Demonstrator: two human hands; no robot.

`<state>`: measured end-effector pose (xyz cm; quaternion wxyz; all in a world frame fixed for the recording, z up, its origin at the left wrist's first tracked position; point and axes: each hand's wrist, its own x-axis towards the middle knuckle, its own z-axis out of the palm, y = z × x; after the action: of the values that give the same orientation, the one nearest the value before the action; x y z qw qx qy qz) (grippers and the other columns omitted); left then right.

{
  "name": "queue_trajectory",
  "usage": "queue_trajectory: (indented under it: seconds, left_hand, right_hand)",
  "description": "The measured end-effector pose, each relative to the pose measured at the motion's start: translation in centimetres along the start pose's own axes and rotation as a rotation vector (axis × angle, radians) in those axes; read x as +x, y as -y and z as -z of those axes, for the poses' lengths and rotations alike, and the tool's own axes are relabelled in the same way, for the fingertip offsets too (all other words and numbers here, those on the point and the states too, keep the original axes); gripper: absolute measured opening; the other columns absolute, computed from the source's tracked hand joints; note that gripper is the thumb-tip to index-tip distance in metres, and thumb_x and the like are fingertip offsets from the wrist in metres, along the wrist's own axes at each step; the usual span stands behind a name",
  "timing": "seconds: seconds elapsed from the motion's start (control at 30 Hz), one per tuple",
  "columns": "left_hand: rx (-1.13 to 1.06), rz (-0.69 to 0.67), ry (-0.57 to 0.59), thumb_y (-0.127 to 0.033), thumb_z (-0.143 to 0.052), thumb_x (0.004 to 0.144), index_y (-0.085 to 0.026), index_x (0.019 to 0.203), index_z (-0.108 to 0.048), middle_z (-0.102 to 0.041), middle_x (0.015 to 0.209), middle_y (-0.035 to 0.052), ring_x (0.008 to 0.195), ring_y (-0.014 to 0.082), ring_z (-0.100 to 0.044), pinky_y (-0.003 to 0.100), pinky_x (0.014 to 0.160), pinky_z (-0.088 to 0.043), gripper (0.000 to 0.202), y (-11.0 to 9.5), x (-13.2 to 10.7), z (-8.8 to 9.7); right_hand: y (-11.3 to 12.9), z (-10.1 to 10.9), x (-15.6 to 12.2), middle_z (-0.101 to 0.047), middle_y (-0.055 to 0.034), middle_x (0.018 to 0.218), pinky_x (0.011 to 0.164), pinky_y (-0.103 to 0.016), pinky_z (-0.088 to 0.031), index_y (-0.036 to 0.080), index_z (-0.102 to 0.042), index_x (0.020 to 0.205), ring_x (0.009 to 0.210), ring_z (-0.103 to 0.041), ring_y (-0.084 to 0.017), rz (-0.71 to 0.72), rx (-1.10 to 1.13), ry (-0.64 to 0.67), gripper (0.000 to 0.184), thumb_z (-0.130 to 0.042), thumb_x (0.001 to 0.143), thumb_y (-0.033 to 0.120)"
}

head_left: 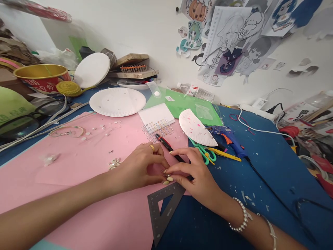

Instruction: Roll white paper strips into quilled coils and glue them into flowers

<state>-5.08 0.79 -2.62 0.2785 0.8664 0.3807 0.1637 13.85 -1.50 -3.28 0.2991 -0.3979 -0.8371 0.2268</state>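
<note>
My left hand (144, 165), a gold ring on one finger, pinches something tiny with thumb and fingertips. My right hand (196, 170) closes its thumb and index finger on the same spot. The tiny shiny piece (167, 176) between the fingertips is mostly hidden, so its kind is unclear. Just beyond the fingers lies a black and red pen-like tool (169, 147). Below them sits a dark triangular ruler (166, 211), partly on the pink sheet (85, 166). Beside my left wrist is a pale spider-shaped ornament (114, 163).
A rhinestone sheet (157, 127) and half a paper plate (195, 127) lie ahead. To the right are green scissors (206, 158), yellow tweezers (226, 154) and a blue glue gun (235, 143) with its cord. A white plate (117, 101) and green folder (182, 104) stand behind.
</note>
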Motion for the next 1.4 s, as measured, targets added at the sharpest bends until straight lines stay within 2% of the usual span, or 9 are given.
queue_trajectory:
  seconds: [0.2, 0.33, 0.43, 0.5, 0.57, 0.9, 1.4]
  left_hand:
    - [0.000, 0.000, -0.001, -0.034, -0.063, 0.072, -0.022, 0.077, -0.067, -0.052, 0.078, 0.0020, 0.074, 0.0159, -0.047, 0.028, 0.067, -0.036, 0.013, -0.2, -0.2, 0.1]
    - [-0.014, 0.008, 0.005, -0.032, -0.063, 0.072, -0.024, 0.079, -0.068, -0.052, 0.078, 0.0015, 0.075, 0.0159, -0.048, 0.028, 0.068, -0.037, 0.012, -0.3, -0.1, 0.2]
    - [-0.023, 0.012, 0.018, -0.031, -0.064, 0.072, -0.025, 0.082, -0.068, -0.052, 0.079, 0.0017, 0.077, 0.0165, -0.048, 0.029, 0.069, -0.037, 0.013, -0.4, -0.1, 0.3]
    - [-0.018, 0.017, 0.019, -0.029, -0.064, 0.072, -0.025, 0.083, -0.068, -0.052, 0.080, 0.0018, 0.077, 0.0168, -0.048, 0.029, 0.070, -0.037, 0.013, -0.4, -0.1, 0.3]
    - [-0.012, 0.018, 0.019, -0.029, -0.064, 0.072, -0.024, 0.081, -0.068, -0.051, 0.080, 0.0019, 0.077, 0.0165, -0.048, 0.029, 0.071, -0.037, 0.011, -0.4, -0.1, 0.3]
    - [0.010, -0.006, 0.015, -0.029, -0.063, 0.072, -0.022, 0.082, -0.067, -0.053, 0.080, 0.0027, 0.075, 0.0165, -0.048, 0.029, 0.069, -0.036, 0.013, -0.3, -0.1, 0.2]
    - [0.017, -0.001, 0.018, -0.030, -0.063, 0.073, -0.022, 0.083, -0.067, -0.053, 0.080, 0.0024, 0.075, 0.0164, -0.048, 0.029, 0.069, -0.036, 0.013, -0.3, 0.0, 0.2]
  right_hand:
    - [0.1, 0.3, -0.1, -0.053, -0.0049, 0.103, 0.083, -0.037, -0.040, 0.023, -0.065, 0.085, 0.099, -0.045, -0.019, 0.034, -0.021, -0.061, 0.016, -0.053, 0.079, 0.016]
    - [-0.4, 1.2, -0.8, -0.053, -0.0068, 0.103, 0.080, -0.036, -0.039, 0.021, -0.064, 0.092, 0.093, -0.045, -0.020, 0.169, -0.169, -0.095, 0.028, -0.047, 0.074, 0.007]
    - [-0.8, 1.8, -1.3, -0.057, -0.0052, 0.079, 0.062, -0.030, -0.039, 0.020, -0.063, 0.098, 0.071, -0.045, -0.017, 0.322, -0.324, -0.009, 0.032, -0.045, 0.075, 0.008]
    - [-1.0, 1.9, -1.5, -0.052, -0.0018, 0.060, 0.052, -0.027, -0.033, 0.017, -0.062, 0.102, 0.058, -0.041, -0.015, 0.400, -0.400, 0.034, 0.032, -0.043, 0.077, 0.010]
    - [-1.0, 1.8, -1.6, -0.048, 0.0007, 0.052, 0.046, -0.027, -0.029, 0.015, -0.060, 0.105, 0.051, -0.038, -0.014, 0.434, -0.448, 0.053, 0.032, -0.042, 0.078, 0.011]
    - [-1.0, 1.1, -1.6, -0.052, 0.0021, 0.052, 0.046, -0.027, -0.028, 0.015, -0.058, 0.108, 0.050, -0.041, -0.013, 0.439, -0.503, 0.121, 0.033, -0.042, 0.079, 0.014]
    - [-1.0, 1.2, -1.7, -0.053, 0.0025, 0.052, 0.045, -0.027, -0.029, 0.015, -0.057, 0.110, 0.049, -0.044, -0.013, 0.421, -0.500, 0.166, 0.033, -0.044, 0.080, 0.014]
